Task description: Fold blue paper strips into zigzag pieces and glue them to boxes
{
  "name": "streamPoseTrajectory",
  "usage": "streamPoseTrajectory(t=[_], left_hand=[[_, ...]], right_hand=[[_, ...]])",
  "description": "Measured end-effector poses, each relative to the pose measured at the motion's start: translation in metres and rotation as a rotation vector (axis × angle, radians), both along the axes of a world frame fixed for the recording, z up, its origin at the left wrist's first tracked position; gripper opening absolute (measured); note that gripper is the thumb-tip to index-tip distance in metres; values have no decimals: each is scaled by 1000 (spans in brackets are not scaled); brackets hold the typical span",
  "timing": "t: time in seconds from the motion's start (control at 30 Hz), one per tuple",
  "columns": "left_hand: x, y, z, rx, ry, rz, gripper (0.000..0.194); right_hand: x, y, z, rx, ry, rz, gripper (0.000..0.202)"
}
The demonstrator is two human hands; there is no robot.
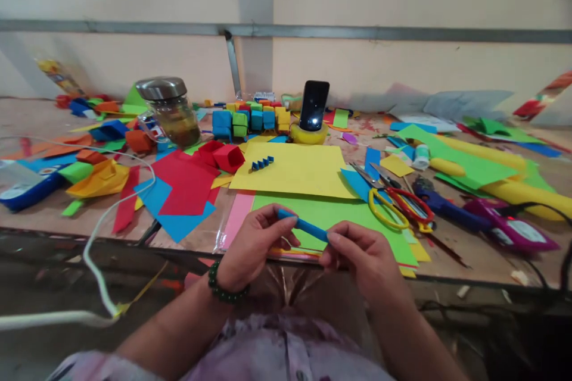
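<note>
A narrow folded blue paper strip (311, 230) is stretched between my two hands above the table's front edge. My left hand (261, 241) pinches its left end between thumb and fingers. The right end is in the pinch of my right hand (361, 253). Beneath and beyond the strip lie green sheets (286, 207), with a yellow sheet (299, 169) on top toward the back. On that yellow sheet rests a small zigzag-folded blue piece (262, 164).
Scissors (388, 208), a purple tool (512, 226) and yellow rolls lie at the right. A glass jar (172, 113), red paper (187, 181) and a white cable (96, 244) are at the left. Folded paper blocks (240, 123) and a phone (314, 106) stand behind.
</note>
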State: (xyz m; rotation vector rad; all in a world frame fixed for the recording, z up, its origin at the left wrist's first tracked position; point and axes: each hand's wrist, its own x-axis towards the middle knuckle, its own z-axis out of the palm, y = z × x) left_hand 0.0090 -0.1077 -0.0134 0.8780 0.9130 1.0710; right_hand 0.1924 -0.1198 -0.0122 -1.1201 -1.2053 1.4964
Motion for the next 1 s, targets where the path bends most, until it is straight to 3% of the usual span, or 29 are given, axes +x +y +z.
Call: streamPoseTrajectory(t=[0.13,0.4,0.53,0.67,0.87,1.0], left_hand=[[-1,8,2,-4,9,8,21],[-9,12,7,47,264,-145,20],[-9,12,9,177,446,-95,14],[-11,15,16,271,591,-123,15],[-16,21,25,271,545,-102,32],[-18,26,25,418,685,-13,40]], right_hand=[[0,2,4,83,-191,6,27],[6,5,2,179,-345,8,23],[5,9,0,357,-524,-24,15],[6,11,4,510,-630,43,20],[6,9,12,345,-629,170,22],[3,9,9,275,-643,165,30]])
